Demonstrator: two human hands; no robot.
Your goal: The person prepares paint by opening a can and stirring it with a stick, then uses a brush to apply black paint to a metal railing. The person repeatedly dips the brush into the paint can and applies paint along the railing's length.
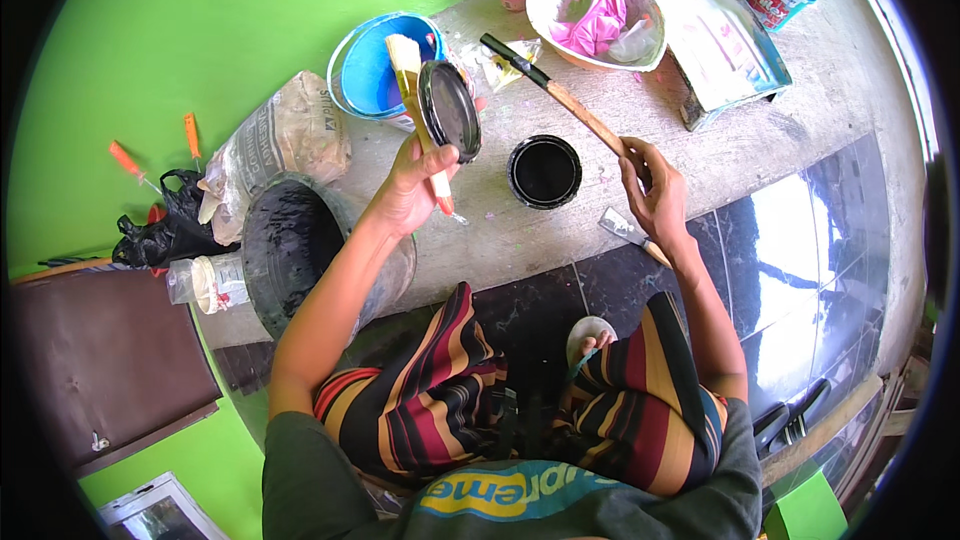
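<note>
My left hand (405, 191) grips a flat paintbrush (409, 82), bristles up, together with a round metal can lid (451, 111) whose rim and inner face are smeared black. In my right hand (657, 187) is a wooden stick (581, 109), held by its lower end; its far end is coated black and points up and left. Between my hands an open can of black paint (544, 172) stands on the concrete floor (480, 240). A putty knife (619, 225) lies just below my right hand, partly over the edge of the dark tiles.
A blue-lined bucket (367, 82), a tipped black bucket (270, 255) and a cement-type sack (289, 127) stand on the left. Further back are a bowl with pink plastic (536, 15), a paint tray (720, 37) and a paint tub (769, 0). Dark tiles (757, 262) border the concrete.
</note>
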